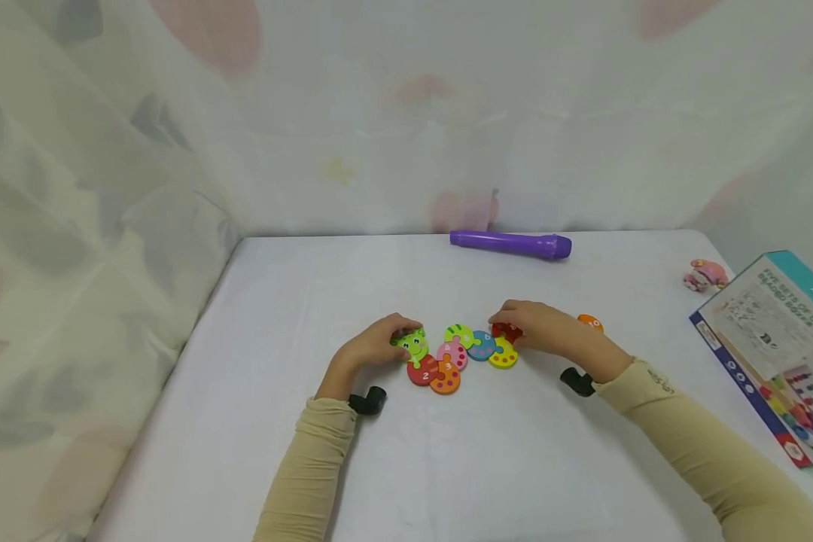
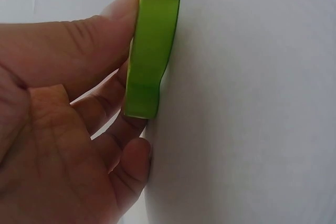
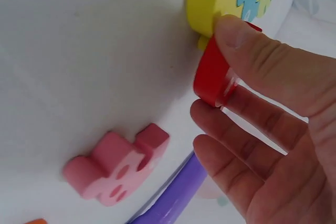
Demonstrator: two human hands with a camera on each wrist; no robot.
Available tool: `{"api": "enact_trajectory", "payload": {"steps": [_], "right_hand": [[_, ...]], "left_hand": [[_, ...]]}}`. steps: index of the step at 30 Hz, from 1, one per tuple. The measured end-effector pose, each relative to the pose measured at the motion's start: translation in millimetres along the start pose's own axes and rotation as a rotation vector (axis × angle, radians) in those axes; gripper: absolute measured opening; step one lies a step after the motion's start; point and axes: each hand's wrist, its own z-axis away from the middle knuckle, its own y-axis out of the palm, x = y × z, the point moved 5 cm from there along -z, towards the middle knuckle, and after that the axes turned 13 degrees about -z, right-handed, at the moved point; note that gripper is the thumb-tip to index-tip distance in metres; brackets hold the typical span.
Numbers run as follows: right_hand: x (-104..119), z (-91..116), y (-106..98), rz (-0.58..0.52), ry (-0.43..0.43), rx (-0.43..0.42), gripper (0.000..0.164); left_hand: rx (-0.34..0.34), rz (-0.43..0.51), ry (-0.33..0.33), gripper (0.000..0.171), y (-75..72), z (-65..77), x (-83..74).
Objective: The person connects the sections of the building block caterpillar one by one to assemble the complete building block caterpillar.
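Observation:
A chain of wooden caterpillar puzzle pieces lies across the white table. My left hand pinches its green head piece between thumb and fingers, at the left end. From there run a red piece marked 2, an orange one marked 3, a pink one, a striped green one, a blue one and a yellow one. At the right end my right hand pinches another red piece, right at the yellow piece's edge.
A loose pink piece lies beside the right hand, and an orange piece shows behind the forearm. At the back lies a purple stick with a thicker end. To the right are a small pink figure and a printed box.

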Motion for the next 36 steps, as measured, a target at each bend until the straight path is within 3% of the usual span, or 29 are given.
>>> {"api": "enact_trajectory", "payload": {"steps": [12, 19, 29, 36], "right_hand": [[5.2, -3.7, -0.5, 0.095, -0.014, 0.05, 0.044], [1.4, -0.8, 0.9, 0.075, 0.021, 0.05, 0.049], [-29.1, 22.7, -29.6, 0.053, 0.143, -0.149, 0.053], [-51.8, 30.0, -20.8, -0.041, 0.236, -0.103, 0.06]], "left_hand": [[-0.001, -0.003, -0.007, 0.052, 1.0, -1.5, 1.5], [0.002, -0.004, -0.012, 0.052, 0.2, -0.9, 1.0], [-0.003, 0.001, -0.016, 0.053, 0.0, -0.5, 1.6], [-0.008, -0.002, 0.008, 0.053, 0.6, -2.2, 2.2]]}}
